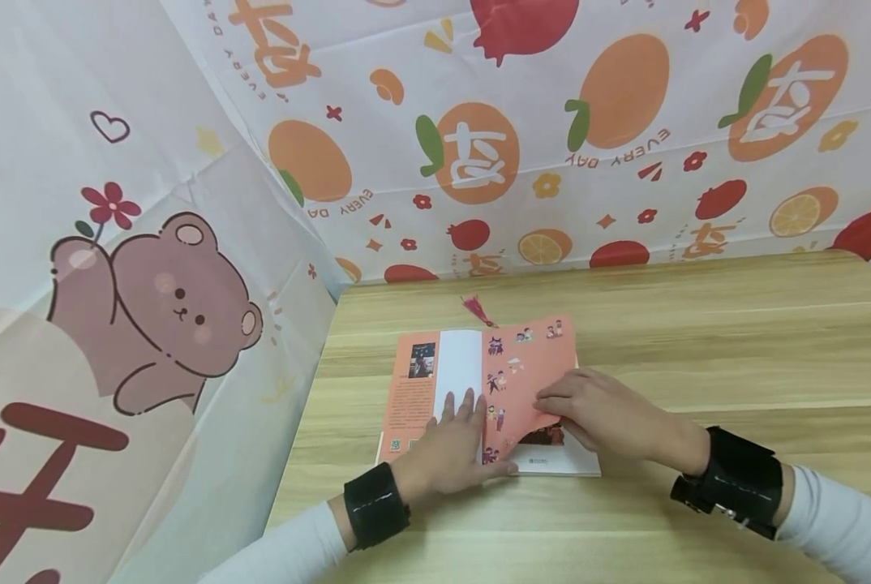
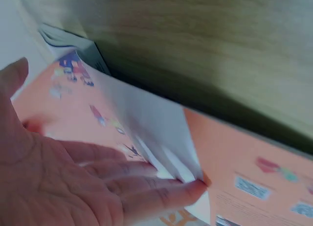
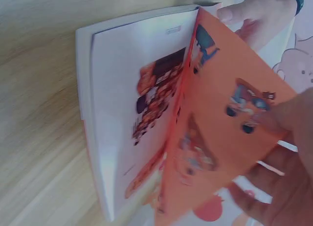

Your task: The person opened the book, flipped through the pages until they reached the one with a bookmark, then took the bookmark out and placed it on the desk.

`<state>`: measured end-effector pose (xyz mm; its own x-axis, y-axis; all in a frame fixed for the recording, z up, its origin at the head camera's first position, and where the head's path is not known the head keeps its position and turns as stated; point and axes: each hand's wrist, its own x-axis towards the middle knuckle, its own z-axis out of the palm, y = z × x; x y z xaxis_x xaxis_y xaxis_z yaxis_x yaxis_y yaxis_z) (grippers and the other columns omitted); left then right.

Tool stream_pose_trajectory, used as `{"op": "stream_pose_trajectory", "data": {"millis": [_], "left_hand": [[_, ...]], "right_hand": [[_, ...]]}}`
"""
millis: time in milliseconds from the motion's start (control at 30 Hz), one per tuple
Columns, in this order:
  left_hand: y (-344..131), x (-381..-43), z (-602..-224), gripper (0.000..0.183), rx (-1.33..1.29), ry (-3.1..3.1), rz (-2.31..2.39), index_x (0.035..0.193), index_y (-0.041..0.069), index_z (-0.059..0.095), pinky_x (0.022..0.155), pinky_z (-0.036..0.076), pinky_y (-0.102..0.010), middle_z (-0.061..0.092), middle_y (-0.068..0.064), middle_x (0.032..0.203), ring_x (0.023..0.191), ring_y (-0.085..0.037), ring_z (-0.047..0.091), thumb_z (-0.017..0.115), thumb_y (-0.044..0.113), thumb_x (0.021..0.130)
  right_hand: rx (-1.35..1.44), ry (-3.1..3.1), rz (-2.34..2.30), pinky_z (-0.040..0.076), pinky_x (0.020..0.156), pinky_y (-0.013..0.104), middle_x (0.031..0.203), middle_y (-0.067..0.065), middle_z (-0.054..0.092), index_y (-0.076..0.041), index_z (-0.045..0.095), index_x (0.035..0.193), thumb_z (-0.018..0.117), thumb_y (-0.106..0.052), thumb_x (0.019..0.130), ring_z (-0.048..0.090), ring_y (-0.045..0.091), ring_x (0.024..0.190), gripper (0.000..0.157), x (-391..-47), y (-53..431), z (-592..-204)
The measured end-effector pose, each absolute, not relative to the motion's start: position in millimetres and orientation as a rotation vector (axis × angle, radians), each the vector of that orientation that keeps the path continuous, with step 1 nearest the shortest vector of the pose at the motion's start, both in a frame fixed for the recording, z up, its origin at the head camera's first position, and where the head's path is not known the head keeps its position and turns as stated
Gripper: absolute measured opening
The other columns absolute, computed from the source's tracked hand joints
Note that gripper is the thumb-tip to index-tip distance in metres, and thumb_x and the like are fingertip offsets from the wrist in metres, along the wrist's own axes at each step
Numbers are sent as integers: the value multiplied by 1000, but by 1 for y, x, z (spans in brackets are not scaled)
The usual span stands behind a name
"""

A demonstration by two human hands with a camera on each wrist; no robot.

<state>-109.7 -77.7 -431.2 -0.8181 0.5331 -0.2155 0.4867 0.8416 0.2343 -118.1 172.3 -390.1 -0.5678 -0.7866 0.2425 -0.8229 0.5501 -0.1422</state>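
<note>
An open book (image 1: pixel 581 464) lies on the table, its orange illustrated page (image 1: pixel 526 357) lifted at the lower right corner. My right hand (image 1: pixel 603 410) pinches that page between thumb and fingers. Beneath it, in the right wrist view, a white page (image 3: pixel 115 89) with a dark red picture shows. My left hand (image 1: pixel 446 450) rests with spread fingers over the lower middle of the book, fingertips on a white strip (image 1: pixel 459 357) near the fold. To the left is an orange flap (image 1: pixel 406 397) with a small photo, text and QR codes; the left hand partly covers it.
A red tassel (image 1: pixel 475 310) sticks out past the book's top edge onto the wooden table (image 1: pixel 735 349). Behind the table hangs a fruit-printed cloth (image 1: pixel 377 73), and a bear-printed cloth (image 1: pixel 180 300) hangs at the left. Black bands (image 1: pixel 377 504) circle both wrists.
</note>
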Motion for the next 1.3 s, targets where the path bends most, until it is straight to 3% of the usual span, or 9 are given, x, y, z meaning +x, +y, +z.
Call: {"op": "stream_pose_trajectory", "data": {"millis": [133, 267, 433, 667, 800, 933, 1133, 1300], "left_hand": [[-73, -107, -432, 99, 768, 2798, 223, 142, 1, 16, 89, 37, -66, 19, -24, 147, 125, -48, 17, 46, 67, 76], [-73, -105, -430, 95, 775, 2827, 245, 143, 2, 8, 87, 37, -67, 12, -22, 149, 125, -49, 17, 58, 46, 75], [-74, -101, -427, 92, 819, 2885, 262, 144, 7, -3, 85, 38, -68, 2, -20, 151, 127, -45, 16, 54, 34, 77], [-78, -102, -416, 95, 870, 3110, 464, 143, 9, -10, 93, 38, -59, 2, -19, 152, 131, -33, 15, 58, 27, 79], [-84, -109, -407, 99, 941, 3299, 357, 145, 12, -1, 98, 30, -62, 2, -18, 152, 133, -32, 6, 68, 23, 74], [-89, -115, -406, 90, 1070, 3356, -71, 145, 17, 18, 98, 22, -69, 1, -18, 152, 133, -38, -1, 70, 12, 71], [-95, -117, -414, 61, 1449, 2962, -490, 134, 23, 44, 104, 22, -59, 21, -9, 150, 134, -31, 8, 64, 11, 77], [-101, -117, -413, 46, 1334, 2741, -267, 128, 24, 51, 103, 24, -59, 31, -7, 147, 133, -28, 14, 55, 12, 83]], "right_hand": [[1381, -2508, 352, 41, 95, 47, 119, 6, 61, -11, 62, 113, 65, -14, 77, 46, 18, 114, 36, -114, 166, -383], [1334, -2458, 370, 36, 100, 51, 137, 14, 44, -12, 49, 128, 60, -19, 82, 31, 25, 126, 48, -110, 165, -379], [1196, -2510, 416, 33, 100, 55, 147, 15, 27, -13, 26, 142, 50, -31, 89, 20, 25, 131, 61, -109, 171, -382], [1141, -2641, 397, 34, 98, 57, 147, 16, 27, -13, 29, 141, 58, -31, 84, 20, 26, 131, 66, -108, 178, -395], [1166, -2726, 397, 33, 99, 55, 147, 14, 27, -13, 39, 136, 58, -35, 84, 23, 25, 130, 60, -105, 182, -402], [1211, -2835, 372, 33, 101, 53, 147, 12, 28, -13, 43, 134, 57, -37, 85, 23, 25, 130, 56, -101, 186, -409], [1303, -2927, 343, 35, 98, 55, 143, 18, 34, -9, 44, 133, 56, -35, 85, 29, 30, 127, 56, -97, 190, -416], [1287, -2984, 331, 34, 99, 55, 143, 19, 33, -5, 36, 136, 59, -43, 81, 31, 32, 125, 71, -95, 191, -423]]}}
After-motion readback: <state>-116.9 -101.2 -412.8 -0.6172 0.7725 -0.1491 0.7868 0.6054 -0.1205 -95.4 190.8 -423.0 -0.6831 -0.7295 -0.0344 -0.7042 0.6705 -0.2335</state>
